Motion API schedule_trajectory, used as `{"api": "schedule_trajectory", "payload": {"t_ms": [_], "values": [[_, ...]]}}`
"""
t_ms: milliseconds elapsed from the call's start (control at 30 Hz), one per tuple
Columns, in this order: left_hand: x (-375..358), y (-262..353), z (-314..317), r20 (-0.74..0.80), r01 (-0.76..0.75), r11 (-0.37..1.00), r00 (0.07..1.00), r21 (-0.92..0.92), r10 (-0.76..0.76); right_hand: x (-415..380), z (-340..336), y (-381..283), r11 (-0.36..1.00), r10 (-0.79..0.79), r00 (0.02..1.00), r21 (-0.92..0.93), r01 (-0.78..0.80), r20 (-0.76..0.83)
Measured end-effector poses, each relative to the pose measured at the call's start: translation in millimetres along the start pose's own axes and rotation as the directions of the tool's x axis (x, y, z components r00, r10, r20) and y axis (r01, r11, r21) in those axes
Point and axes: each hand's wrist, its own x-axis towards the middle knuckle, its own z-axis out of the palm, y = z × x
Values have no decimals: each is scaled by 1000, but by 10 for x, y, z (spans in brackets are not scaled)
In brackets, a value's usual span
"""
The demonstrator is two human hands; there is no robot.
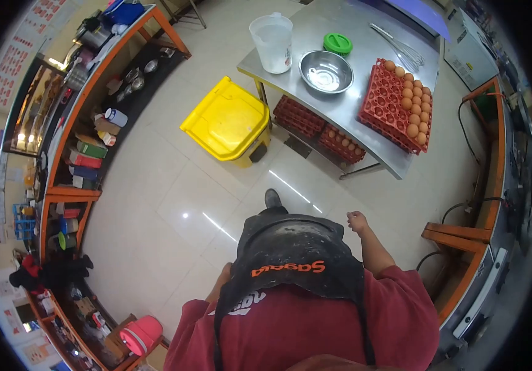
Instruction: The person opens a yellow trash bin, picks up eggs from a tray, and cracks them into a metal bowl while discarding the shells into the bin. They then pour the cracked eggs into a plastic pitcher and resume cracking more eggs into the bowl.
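Note:
My right hand (pixel 357 221) hangs beside my apron over the tiled floor, its fingers curled in and nothing visible in them. My left hand (pixel 226 272) is at the apron's left edge, mostly hidden by the dark cloth, so its fingers do not show. Ahead stands a steel table (pixel 315 37). On it are a translucent plastic jug (pixel 272 46), a steel bowl (pixel 326 72), a green lid (pixel 338 44), a whisk (pixel 399 46) and stacked red egg trays (pixel 382 102) with brown eggs (pixel 416 102) along the right side. Neither hand touches these things.
A yellow lidded bin (pixel 229 120) stands left of the table. More egg trays (pixel 300 115) sit on the table's lower shelf. Orange-framed shelving (pixel 71 193) lines the left wall, with a pink container (pixel 142 335) near its lower end. Orange-framed equipment stands (pixel 458 234) are at the right, with cables.

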Motion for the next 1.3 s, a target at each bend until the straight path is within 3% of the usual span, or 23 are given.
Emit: {"api": "schedule_trajectory", "payload": {"t_ms": [67,133,200,233,333,400,467,500,533,567,600,667,700,800,900,967,1033,1133,1200,1233,1300], "values": [[323,362,-418,10,-106,993,994,50,105,-98,54,-103,997,73,997,-31,-72,28],[725,418,-779,-119,31,992,992,-122,-45,-120,57,-189,987,137,988,-97,-130,76],[651,1044,-1515,-235,57,938,961,-342,-144,-69,59,-45,990,85,991,-122,-72,102],[859,1058,-1624,-413,-89,959,910,-269,-32,17,-33,13,967,39,971,-254,23,236],[965,1585,-1984,-417,-111,895,905,-432,-89,113,-85,280,952,22,982,-305,37,189],[594,2158,-2154,-328,-78,800,932,-594,-152,327,-226,394,869,18,951,-475,138,309],[463,2343,-1995,-271,31,795,932,-606,-243,977,-276,1018,743,-152,922,-574,345,357],[400,2394,-1916,-246,84,791,926,-606,-287,1366,-309,1345,646,-253,887,-615,452,386],[365,2329,-1696,-307,50,888,928,-458,-211,1757,-273,1692,515,-371,837,-660,547,403],[295,2201,-1299,-350,34,956,926,-292,-140,1434,-526,918,782,-194,926,-519,346,325],[333,2002,-1001,-374,-6,995,927,-101,-33,1028,-788,-9,942,-8,973,-325,85,233],[348,1517,-562,-40,13,970,999,-243,-23,997,-954,-490,923,-18,964,-365,118,266],[212,1539,-474,35,68,974,997,-216,-61,963,-960,-666,969,142,967,-231,-92,212],[-174,1799,-486,95,225,961,973,-163,-211,995,-972,-902,967,170,962,-226,-121,212],[-255,1971,-642,131,288,948,954,-137,-271,1493,-948,-606,864,-29,925,-456,214,379],[-186,2140,-852,166,327,936,938,-130,-304,1533,-931,-624,827,4,915,-515,223,403],[-71,2439,-1167,211,383,912,913,-147,-349,1806,-938,-381,726,-179,837,-505,467,516],[146,2831,-1622,111,393,872,919,-292,-378,2655,-607,687,977,-40,880,-164,133,474],[590,2583,-1477,-263,136,923,935,-361,-240,2020,-807,-180,713,-103,839,-548,437,535],[635,2654,-1526,-303,80,903,926,-422,-224,1601,-928,-729,500,-134,815,-672,546,563],[662,2900,-1639,-337,12,857,917,-515,-216,1032,-911,-1474,834,-8,937,-514,199,349]]}}
